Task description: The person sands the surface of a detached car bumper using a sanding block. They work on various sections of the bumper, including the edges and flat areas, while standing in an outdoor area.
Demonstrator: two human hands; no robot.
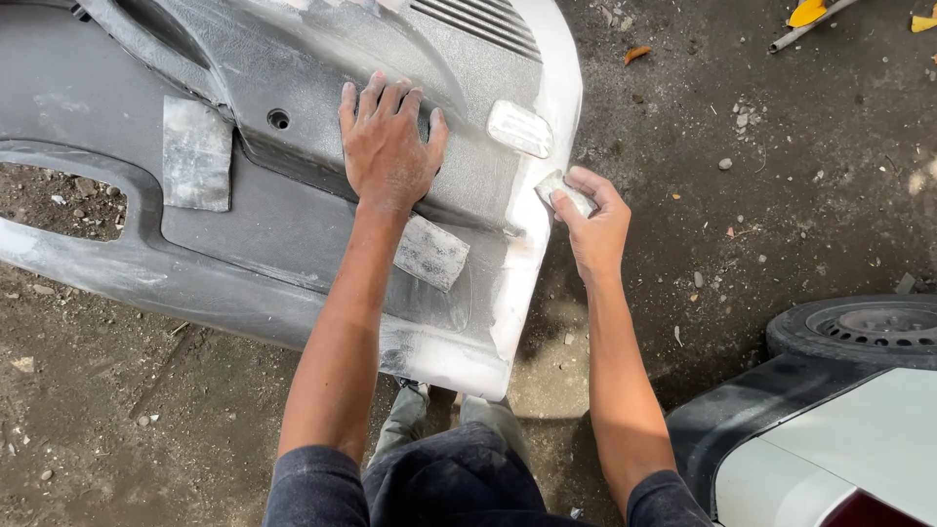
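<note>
On bare dirt ground, left hand lies spread on the grey bumper; right hand pinches sandpaper.

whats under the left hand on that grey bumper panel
The left hand lies flat, fingers spread, on the textured grey bumper panel. A dusty grey patch shows by the wrist. The surface beneath the palm is covered and cannot be seen.

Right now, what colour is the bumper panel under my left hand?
Dark grey, dusted white along its edge; the head view shows the bumper panel under the left hand.
</note>
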